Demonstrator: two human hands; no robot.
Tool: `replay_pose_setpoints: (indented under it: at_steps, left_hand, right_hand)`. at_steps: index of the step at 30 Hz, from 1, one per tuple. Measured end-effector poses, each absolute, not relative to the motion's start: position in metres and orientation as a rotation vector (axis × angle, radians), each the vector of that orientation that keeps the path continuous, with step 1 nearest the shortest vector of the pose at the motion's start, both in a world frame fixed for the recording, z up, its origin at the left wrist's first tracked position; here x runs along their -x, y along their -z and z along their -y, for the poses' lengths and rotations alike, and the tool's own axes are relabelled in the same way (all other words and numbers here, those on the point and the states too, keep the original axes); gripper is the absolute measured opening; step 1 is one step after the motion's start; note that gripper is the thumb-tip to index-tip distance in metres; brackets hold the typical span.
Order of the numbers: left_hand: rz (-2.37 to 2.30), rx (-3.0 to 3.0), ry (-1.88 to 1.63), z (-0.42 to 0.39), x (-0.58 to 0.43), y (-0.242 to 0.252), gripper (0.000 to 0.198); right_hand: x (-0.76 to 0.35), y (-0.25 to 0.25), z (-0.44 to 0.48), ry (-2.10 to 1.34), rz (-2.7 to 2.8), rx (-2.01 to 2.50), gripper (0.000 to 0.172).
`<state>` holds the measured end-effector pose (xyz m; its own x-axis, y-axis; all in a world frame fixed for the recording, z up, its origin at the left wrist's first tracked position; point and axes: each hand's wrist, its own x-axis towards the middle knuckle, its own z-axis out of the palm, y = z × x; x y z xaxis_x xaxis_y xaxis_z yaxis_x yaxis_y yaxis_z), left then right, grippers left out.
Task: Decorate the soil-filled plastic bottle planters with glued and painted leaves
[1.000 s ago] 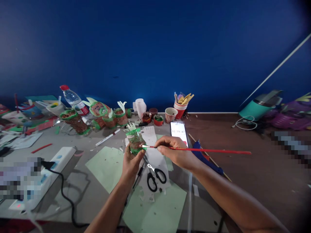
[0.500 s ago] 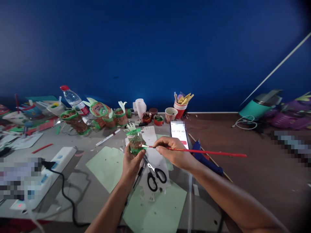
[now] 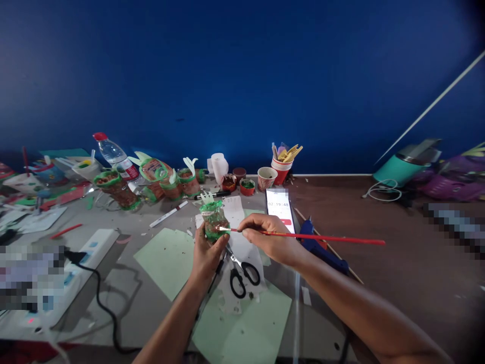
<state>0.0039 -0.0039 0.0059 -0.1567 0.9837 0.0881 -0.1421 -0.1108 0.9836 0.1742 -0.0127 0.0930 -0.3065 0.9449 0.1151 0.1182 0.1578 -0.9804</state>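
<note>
My left hand (image 3: pixel 206 255) is wrapped round a small plastic bottle piece (image 3: pixel 213 220) painted green and brown, with a pale paper cut-out on top. My right hand (image 3: pixel 271 236) pinches a long red paintbrush (image 3: pixel 322 236) near its front. The brush tip touches the right side of the bottle piece. Black-handled scissors (image 3: pixel 242 273) lie on white paper just below both hands.
A phone (image 3: pixel 279 206) with a lit timer lies behind my right hand, a blue glue gun (image 3: pixel 322 248) to its right. Painted bottle pieces (image 3: pixel 151 179), a water bottle (image 3: pixel 113 154), paint pots (image 3: pixel 247 187) and cups (image 3: pixel 281 167) line the back. A power strip (image 3: pixel 79 263) with a black cable sits left.
The brush tip has slid a little left across the bottle piece, and the bottle has turned slightly in my left hand. Both hands otherwise stay in place.
</note>
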Motion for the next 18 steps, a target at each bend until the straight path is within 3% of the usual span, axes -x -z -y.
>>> replay_pose_setpoints:
  at_steps: [18]
  left_hand:
    - [-1.115, -1.031, -1.475, 0.003, -0.0032, -0.0038, 0.047]
  right_hand:
    - [-0.1804, -0.0903, 0.0074, -1.238, 1.62, 1.025, 0.012]
